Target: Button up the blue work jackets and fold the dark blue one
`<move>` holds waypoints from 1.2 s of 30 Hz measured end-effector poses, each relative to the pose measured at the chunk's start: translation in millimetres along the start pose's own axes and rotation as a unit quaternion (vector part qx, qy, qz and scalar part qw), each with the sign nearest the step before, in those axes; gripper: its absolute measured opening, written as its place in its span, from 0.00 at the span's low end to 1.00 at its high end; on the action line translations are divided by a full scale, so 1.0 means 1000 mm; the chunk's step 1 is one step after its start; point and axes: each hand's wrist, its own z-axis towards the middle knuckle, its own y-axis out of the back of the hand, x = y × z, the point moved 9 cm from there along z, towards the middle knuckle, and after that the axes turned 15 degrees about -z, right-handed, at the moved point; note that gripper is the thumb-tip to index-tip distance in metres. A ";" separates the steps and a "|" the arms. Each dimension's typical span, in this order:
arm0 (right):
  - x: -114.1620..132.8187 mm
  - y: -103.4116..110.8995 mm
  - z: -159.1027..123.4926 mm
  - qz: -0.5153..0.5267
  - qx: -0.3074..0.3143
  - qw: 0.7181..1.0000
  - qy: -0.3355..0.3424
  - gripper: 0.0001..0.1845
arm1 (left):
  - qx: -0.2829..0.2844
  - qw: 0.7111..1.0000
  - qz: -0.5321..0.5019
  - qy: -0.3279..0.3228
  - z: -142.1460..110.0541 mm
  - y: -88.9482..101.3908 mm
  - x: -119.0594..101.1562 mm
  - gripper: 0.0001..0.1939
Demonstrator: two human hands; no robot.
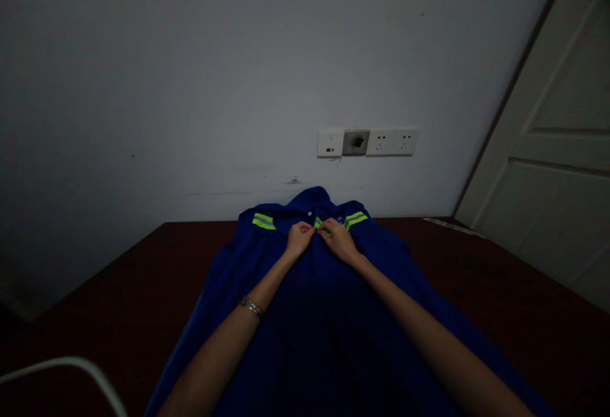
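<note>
head view shows a blue jacket [257, 264] laid out on a dark red table [190, 245], its collar end nearest the pale wall [190, 86]. the left hand [300, 239] pinches the front of the jacket below the collar, thumb and fingers drawn close together; the right hand [337, 238], just beside it, has a similar narrow pinch on the front edge. any small part between the fingertips is too dim to tell. a yellow-green strip [264, 220] lies left of the hands. a bracelet [251, 306] circles the left wrist. sockets [391, 142] sit on the wall above, a panelled door [557, 169] stands at right, and a white cable [71, 361] curves at lower left.
</note>
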 end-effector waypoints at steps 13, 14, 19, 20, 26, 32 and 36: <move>-0.002 0.002 0.000 0.020 -0.002 1.000 -0.017 0.05 | 0.003 0.998 -0.050 0.041 -0.005 -0.002 0.002 0.03; -0.003 0.001 0.000 0.023 -0.001 1.000 -0.018 0.05 | 0.004 0.998 -0.048 0.043 -0.005 -0.002 0.002 0.03; -0.004 0.001 0.000 0.028 -0.001 0.999 -0.023 0.05 | 0.024 0.996 -0.039 0.074 -0.005 -0.003 0.007 0.07; -0.004 0.001 0.000 0.027 -0.001 0.999 -0.024 0.05 | 0.028 0.995 -0.038 0.083 -0.006 -0.004 0.008 0.07; -0.003 0.004 0.000 0.011 -0.001 0.999 -0.032 0.05 | 0.044 0.995 -0.031 0.086 -0.006 -0.007 0.008 0.09; -0.005 0.002 -0.001 0.006 0.000 0.999 -0.039 0.04 | 0.048 0.994 -0.034 0.087 -0.005 -0.009 0.007 0.09; -0.006 0.001 -0.001 0.010 0.000 0.999 -0.041 0.05 | 0.050 0.994 -0.030 0.089 -0.005 -0.008 0.007 0.09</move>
